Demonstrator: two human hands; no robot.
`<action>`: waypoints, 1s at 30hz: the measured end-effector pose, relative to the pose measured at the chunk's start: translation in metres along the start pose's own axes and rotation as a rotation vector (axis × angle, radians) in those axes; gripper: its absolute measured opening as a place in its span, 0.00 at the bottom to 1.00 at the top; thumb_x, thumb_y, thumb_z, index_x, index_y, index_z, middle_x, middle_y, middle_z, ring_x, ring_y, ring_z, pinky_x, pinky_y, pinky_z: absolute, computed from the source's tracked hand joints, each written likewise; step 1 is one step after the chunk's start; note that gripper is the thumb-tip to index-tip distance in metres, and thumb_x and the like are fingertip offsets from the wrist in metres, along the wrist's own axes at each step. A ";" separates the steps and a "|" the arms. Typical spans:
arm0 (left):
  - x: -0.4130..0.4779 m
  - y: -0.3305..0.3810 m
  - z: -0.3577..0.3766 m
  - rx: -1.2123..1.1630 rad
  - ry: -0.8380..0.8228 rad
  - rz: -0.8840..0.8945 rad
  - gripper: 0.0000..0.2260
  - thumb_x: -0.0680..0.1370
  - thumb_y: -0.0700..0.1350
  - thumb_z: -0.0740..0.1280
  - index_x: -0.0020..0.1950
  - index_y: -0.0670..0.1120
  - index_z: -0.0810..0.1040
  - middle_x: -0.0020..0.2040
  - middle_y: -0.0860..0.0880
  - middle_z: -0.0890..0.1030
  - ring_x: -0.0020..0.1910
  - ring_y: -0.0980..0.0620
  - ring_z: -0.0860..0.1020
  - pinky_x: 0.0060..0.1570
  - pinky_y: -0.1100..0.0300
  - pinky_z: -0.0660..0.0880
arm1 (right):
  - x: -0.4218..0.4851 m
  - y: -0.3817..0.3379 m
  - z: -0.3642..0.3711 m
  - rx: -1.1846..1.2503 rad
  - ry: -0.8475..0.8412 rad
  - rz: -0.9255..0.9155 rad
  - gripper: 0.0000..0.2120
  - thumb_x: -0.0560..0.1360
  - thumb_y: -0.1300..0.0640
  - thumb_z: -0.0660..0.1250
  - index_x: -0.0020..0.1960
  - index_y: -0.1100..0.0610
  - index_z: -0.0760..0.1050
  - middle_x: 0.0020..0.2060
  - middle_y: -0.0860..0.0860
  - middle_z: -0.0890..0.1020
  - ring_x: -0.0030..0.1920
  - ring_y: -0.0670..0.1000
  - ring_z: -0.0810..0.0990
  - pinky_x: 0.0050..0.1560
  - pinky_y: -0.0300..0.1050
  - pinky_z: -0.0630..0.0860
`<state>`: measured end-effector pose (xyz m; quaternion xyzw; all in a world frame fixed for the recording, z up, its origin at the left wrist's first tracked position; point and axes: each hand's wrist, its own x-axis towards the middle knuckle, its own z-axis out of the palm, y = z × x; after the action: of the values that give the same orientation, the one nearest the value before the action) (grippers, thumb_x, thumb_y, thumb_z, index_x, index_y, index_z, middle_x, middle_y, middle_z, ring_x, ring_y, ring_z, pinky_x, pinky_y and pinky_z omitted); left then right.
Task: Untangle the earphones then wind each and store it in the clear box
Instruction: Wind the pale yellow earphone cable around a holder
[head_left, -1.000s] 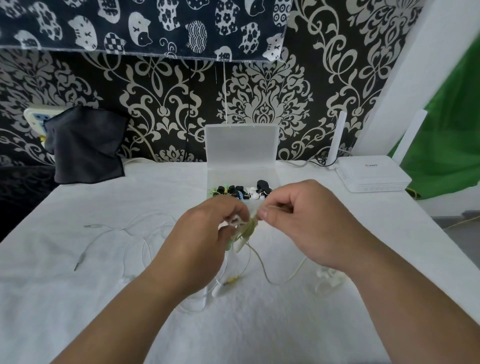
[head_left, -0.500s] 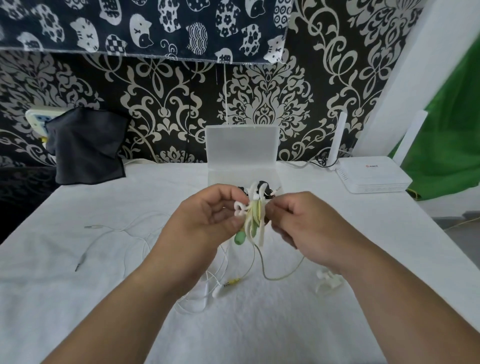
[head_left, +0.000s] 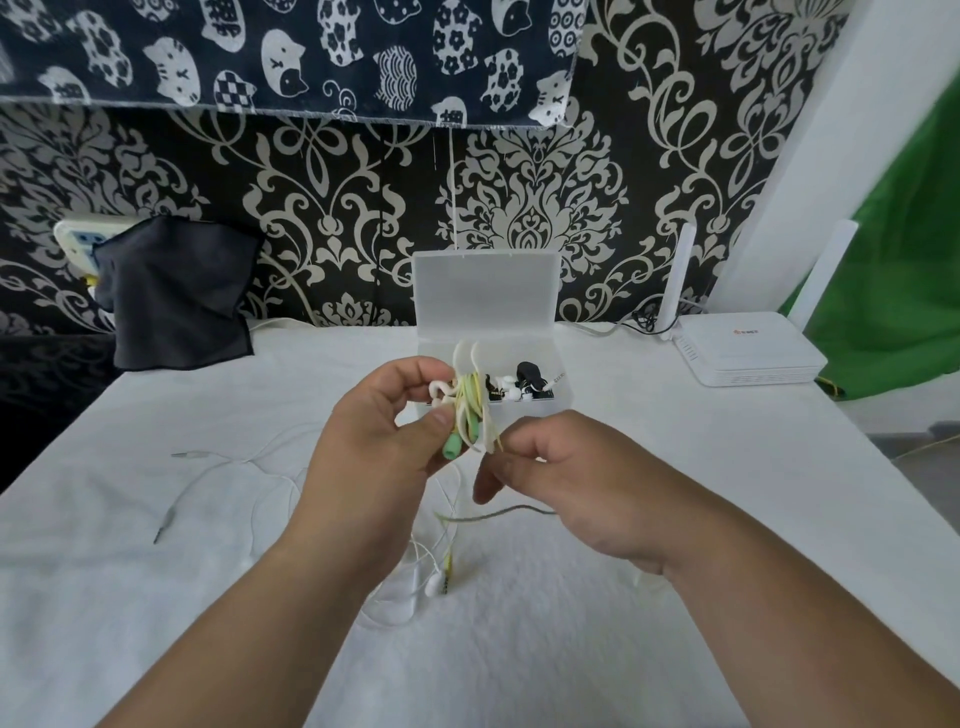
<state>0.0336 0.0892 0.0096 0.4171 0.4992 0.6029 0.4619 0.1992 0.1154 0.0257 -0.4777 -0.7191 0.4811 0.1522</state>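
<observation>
My left hand (head_left: 387, 431) holds a wound bundle of pale yellow-green earphones (head_left: 467, 410) upright between thumb and fingers, above the table's middle. My right hand (head_left: 566, 483) pinches the bundle's loose cable (head_left: 498, 514) just right of it; the cable's tail sags down to the cloth. The clear box (head_left: 563, 395) stands open behind the bundle, lid (head_left: 485, 288) upright, with several dark and white wound earphones inside. More white earphones (head_left: 234, 467) lie loose and spread on the table to the left, with two plugs at their ends.
A white cloth covers the table (head_left: 156, 597). A dark folded cloth (head_left: 176, 296) leans at the back left over a power strip. A white router (head_left: 748, 353) with upright antennas sits at the back right. Patterned wallpaper rises right behind the table.
Both hands have lifted the bundle higher and turned it upright. My right hand has dropped lower and drawn the loose cable around to the right.
</observation>
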 end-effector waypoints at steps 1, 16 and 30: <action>0.000 0.000 0.001 0.031 0.029 0.007 0.13 0.79 0.30 0.63 0.49 0.47 0.81 0.56 0.34 0.75 0.44 0.39 0.80 0.57 0.40 0.79 | -0.001 -0.001 0.000 0.041 0.011 0.007 0.14 0.82 0.52 0.63 0.44 0.52 0.84 0.47 0.45 0.86 0.51 0.40 0.81 0.54 0.35 0.72; -0.005 0.002 0.001 0.299 0.129 0.096 0.12 0.79 0.35 0.66 0.52 0.53 0.80 0.51 0.48 0.80 0.33 0.52 0.82 0.40 0.58 0.81 | -0.003 -0.005 0.010 0.208 -0.111 0.026 0.18 0.84 0.56 0.57 0.35 0.57 0.70 0.24 0.50 0.73 0.32 0.56 0.78 0.48 0.46 0.77; -0.009 0.003 0.001 0.605 -0.188 0.070 0.14 0.80 0.33 0.65 0.47 0.53 0.78 0.32 0.60 0.80 0.27 0.64 0.73 0.28 0.74 0.66 | -0.008 -0.009 -0.026 0.027 0.363 -0.179 0.12 0.80 0.58 0.65 0.41 0.58 0.82 0.17 0.38 0.69 0.22 0.39 0.70 0.27 0.31 0.62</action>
<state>0.0359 0.0801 0.0126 0.6064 0.5964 0.4016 0.3397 0.2157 0.1219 0.0481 -0.4886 -0.7131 0.3813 0.3277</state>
